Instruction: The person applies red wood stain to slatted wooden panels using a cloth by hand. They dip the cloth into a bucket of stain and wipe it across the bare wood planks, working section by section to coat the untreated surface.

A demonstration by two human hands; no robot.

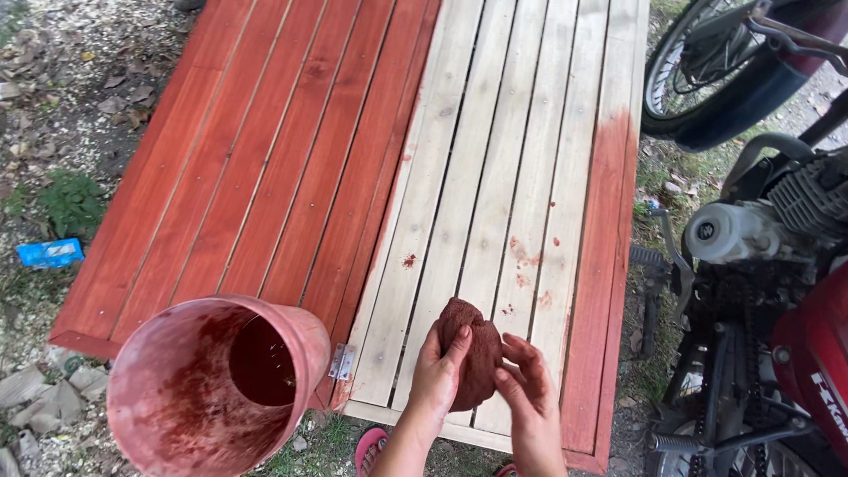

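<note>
The soft cloth rag (pixel 473 358) looks rough and soaked red, the wooden slat panel (pixel 495 177) is half bare, half stained, and the plastic bucket (pixel 190 397) looks dull.

One head-worn camera looks steeply down, close over the slatted wooden panel (pixel 495 177).

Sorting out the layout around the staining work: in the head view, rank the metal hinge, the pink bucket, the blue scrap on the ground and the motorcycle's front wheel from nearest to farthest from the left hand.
From the left hand:
1. Metal hinge, just left, at the panel edge.
2. Pink bucket, farther left, near corner.
3. Blue scrap, far left on the ground.
4. Front wheel, top right corner.
</note>
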